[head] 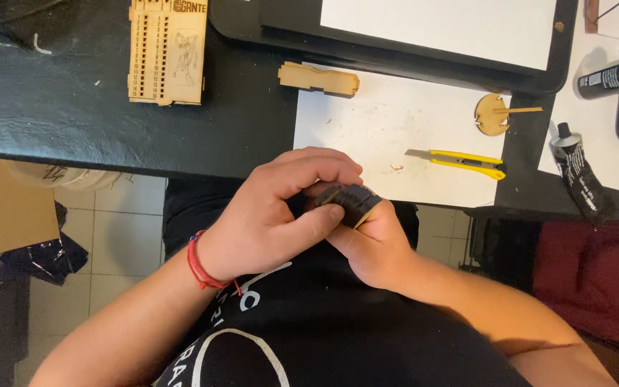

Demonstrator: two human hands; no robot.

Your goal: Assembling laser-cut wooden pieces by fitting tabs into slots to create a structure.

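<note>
Both hands, the left hand [274, 215] and right hand [374, 240], were closed around a small dark rounded piece with tan edges [345, 203]. A yellow cutter knife [460, 161] and flat tan wooden parts [319, 79] lay untouched on the black desk [73, 107].

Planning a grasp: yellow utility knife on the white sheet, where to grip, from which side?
Grip the utility knife across its yellow handle from above. It lies flat on the white sheet, with the metal blade end pointing left, so approaching from the right keeps fingers off that end.

A black tube [583, 176] with a white label lies beside a black bottle [614, 76].
</note>
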